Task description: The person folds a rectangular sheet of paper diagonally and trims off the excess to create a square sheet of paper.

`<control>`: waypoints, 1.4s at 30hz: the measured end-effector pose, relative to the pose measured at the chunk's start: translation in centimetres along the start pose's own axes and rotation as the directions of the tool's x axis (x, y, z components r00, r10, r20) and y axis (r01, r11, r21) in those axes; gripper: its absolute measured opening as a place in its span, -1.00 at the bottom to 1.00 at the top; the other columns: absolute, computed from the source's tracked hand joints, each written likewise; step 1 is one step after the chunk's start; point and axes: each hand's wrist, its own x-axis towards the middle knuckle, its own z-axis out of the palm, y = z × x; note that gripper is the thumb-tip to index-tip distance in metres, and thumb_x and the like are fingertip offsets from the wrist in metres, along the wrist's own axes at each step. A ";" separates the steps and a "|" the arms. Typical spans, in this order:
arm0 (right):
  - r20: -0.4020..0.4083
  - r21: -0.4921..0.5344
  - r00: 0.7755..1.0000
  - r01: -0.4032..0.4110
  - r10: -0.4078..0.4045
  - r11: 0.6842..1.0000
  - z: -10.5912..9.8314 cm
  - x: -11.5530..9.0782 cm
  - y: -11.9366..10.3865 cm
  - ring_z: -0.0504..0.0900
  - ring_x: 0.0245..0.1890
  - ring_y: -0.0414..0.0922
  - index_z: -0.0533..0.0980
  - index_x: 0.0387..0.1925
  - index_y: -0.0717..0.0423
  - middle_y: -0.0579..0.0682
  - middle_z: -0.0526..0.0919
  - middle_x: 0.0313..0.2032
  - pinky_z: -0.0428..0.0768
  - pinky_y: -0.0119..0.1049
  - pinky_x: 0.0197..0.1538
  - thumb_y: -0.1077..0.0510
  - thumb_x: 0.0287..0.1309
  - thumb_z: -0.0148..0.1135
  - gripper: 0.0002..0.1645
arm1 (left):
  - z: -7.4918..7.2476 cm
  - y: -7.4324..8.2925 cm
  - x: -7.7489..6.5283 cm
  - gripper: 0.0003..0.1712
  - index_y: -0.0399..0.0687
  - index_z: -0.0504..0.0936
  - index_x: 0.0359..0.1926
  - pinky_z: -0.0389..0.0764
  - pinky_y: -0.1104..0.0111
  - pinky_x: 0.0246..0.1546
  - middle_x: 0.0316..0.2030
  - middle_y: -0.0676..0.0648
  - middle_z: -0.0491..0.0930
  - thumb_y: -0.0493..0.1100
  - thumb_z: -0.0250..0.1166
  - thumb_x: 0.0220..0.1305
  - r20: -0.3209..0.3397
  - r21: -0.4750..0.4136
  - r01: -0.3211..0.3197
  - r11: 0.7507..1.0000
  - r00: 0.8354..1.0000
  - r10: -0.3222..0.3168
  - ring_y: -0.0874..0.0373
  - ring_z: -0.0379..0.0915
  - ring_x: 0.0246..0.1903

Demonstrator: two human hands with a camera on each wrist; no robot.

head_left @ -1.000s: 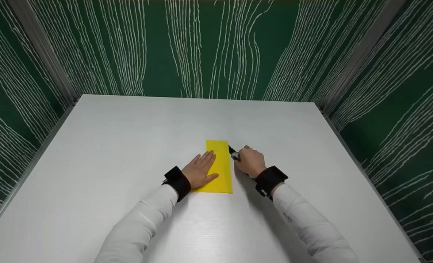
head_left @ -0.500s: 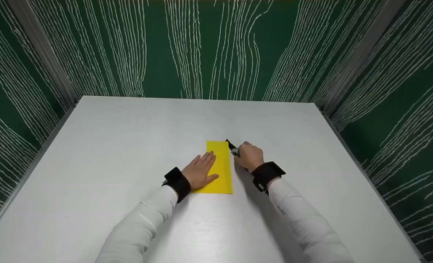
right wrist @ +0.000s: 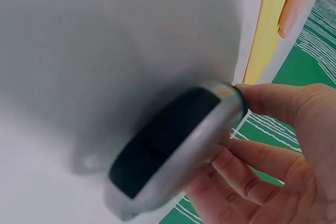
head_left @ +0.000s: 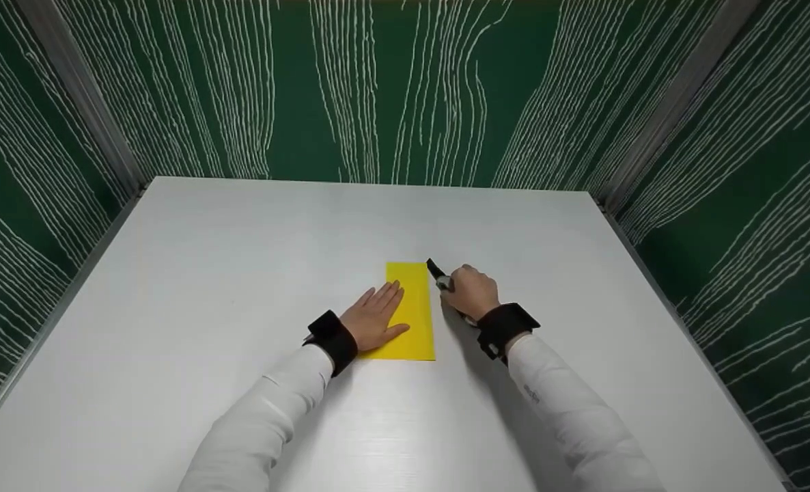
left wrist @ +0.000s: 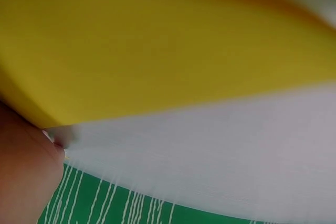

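A yellow sheet of paper (head_left: pixel 415 307) lies near the middle of the white table. My left hand (head_left: pixel 372 320) presses flat on its left part, fingers spread and pointing away. In my right hand (head_left: pixel 472 292) I grip a utility knife (head_left: pixel 434 267) with a silver and black handle; its dark blade end points forward and left, right at the sheet's far right corner. The right wrist view shows the handle (right wrist: pixel 176 142) close up, with thumb and fingers curled around its front part. In the left wrist view the yellow sheet (left wrist: pixel 173 51) fills the upper half, blurred.
The white table (head_left: pixel 255 239) extends around the sheet on all sides. Green panels (head_left: pixel 528 61) with white streaked lines stand behind it and along both sides, joined by grey corner posts (head_left: pixel 671 102). Each wrist wears a black strap (head_left: pixel 507 328).
My right hand has moved the knife forward along the sheet's right edge to its far corner, then slightly right. The left hand and the sheet have stayed in place.
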 end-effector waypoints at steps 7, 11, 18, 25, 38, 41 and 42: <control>-0.002 0.050 1.000 -0.026 0.026 0.998 -0.5 -1.2 2.0 0.49 -0.49 -0.06 0.58 -0.48 0.23 0.09 0.55 -0.43 0.39 -0.27 -0.42 0.06 0.18 0.41 -0.69 | 0.3 -0.3 0.2 -0.13 -0.20 -0.07 0.64 -0.10 0.09 0.68 0.66 -0.18 -0.11 0.23 -0.11 0.61 -0.010 0.007 -0.004 1.000 1.000 0.004 -0.03 -0.19 0.67; -0.020 0.062 0.999 -0.040 0.042 0.997 -0.7 -2.2 3.8 0.49 -0.51 -0.07 0.58 -0.49 0.24 0.10 0.57 -0.45 0.34 -0.32 -0.46 0.06 0.17 0.44 -0.66 | 0.8 -0.5 0.4 -0.13 -0.21 -0.06 0.63 -0.09 0.08 0.68 0.66 -0.18 -0.10 0.23 -0.10 0.60 -0.021 0.003 -0.016 1.000 1.000 0.016 -0.04 -0.17 0.67; -0.040 0.102 0.995 -0.088 0.093 0.991 -1.6 -3.7 7.7 0.48 -0.55 -0.11 0.59 -0.47 0.27 0.06 0.53 -0.49 0.34 -0.35 -0.52 0.08 0.19 0.43 -0.67 | 0.3 -0.3 0.2 -0.13 -0.22 -0.07 0.63 -0.09 0.07 0.68 0.66 -0.19 -0.11 0.24 -0.11 0.61 -0.014 -0.009 -0.012 1.000 1.000 0.012 -0.04 -0.19 0.67; -0.044 0.134 0.986 -0.152 0.159 0.979 -2.7 -5.3 11.3 0.40 -0.64 -0.16 0.49 -0.59 0.20 -0.06 0.44 -0.64 0.30 -0.36 -0.58 0.09 0.22 0.39 -0.62 | 0.0 0.0 0.0 -0.13 -0.21 -0.09 0.64 -0.10 0.09 0.68 0.66 -0.18 -0.12 0.24 -0.12 0.61 -0.002 0.000 -0.005 1.000 1.000 0.005 -0.03 -0.20 0.67; -0.059 0.133 0.973 -0.213 0.223 0.968 -4.0 -7.4 16.2 0.45 -0.68 -0.15 0.45 -0.64 0.17 -0.03 0.48 -0.69 0.34 -0.34 -0.60 0.09 0.22 0.37 -0.59 | 0.9 -0.5 0.6 -0.13 -0.18 -0.08 0.64 -0.11 0.09 0.68 0.67 -0.16 -0.13 0.25 -0.13 0.61 -0.004 0.010 -0.003 1.000 1.000 0.003 -0.01 -0.19 0.67; -0.058 0.137 0.971 -0.223 0.232 0.965 -4.2 -7.5 16.6 0.47 -0.68 -0.15 0.49 -0.61 0.21 -0.01 0.52 -0.68 0.35 -0.33 -0.60 0.08 0.23 0.36 -0.61 | 0.8 -0.6 0.5 -0.13 -0.18 -0.08 0.64 -0.11 0.10 0.68 0.67 -0.16 -0.13 0.24 -0.13 0.61 -0.007 0.007 -0.008 1.000 1.000 0.009 -0.01 -0.20 0.67; -0.056 0.136 0.970 -0.226 0.235 0.965 -4.2 -7.5 16.8 0.47 -0.68 -0.15 0.50 -0.60 0.21 0.00 0.52 -0.67 0.36 -0.33 -0.61 0.08 0.23 0.36 -0.61 | 0.7 -0.6 0.5 -0.13 -0.19 -0.08 0.64 -0.12 0.10 0.68 0.67 -0.16 -0.13 0.24 -0.13 0.61 -0.008 0.003 -0.012 1.000 1.000 0.012 -0.01 -0.20 0.67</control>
